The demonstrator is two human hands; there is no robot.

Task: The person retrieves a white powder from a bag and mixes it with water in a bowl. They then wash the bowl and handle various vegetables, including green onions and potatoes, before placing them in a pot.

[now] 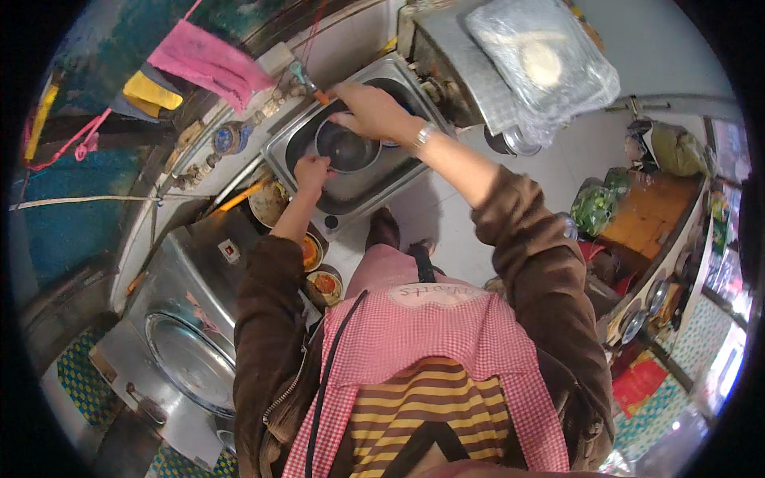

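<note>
A metal sink (281, 140) stands before me with a round pot (349, 149) inside it. My left hand (312, 173) is closed on the pot's near left rim. Over the pot's far side reaches my right hand (373, 110), a silver-coloured watch or bracelet on its wrist. Its fingertips are beside the orange end of a tap (321, 95), and its thumb points down over the rim. Whether those fingers touch the tap, I cannot tell. Behind the right hand, another vessel in the sink is mostly hidden.
Left of me stand a steel unit (191, 263) with a round lid (191, 358) and containers of orange-red food (324, 284). A plastic-wrapped package (544, 66) lies on a metal surface at the upper right. Pink cloth (206, 60) hangs from a line. Bagged greens (594, 203) rest at right.
</note>
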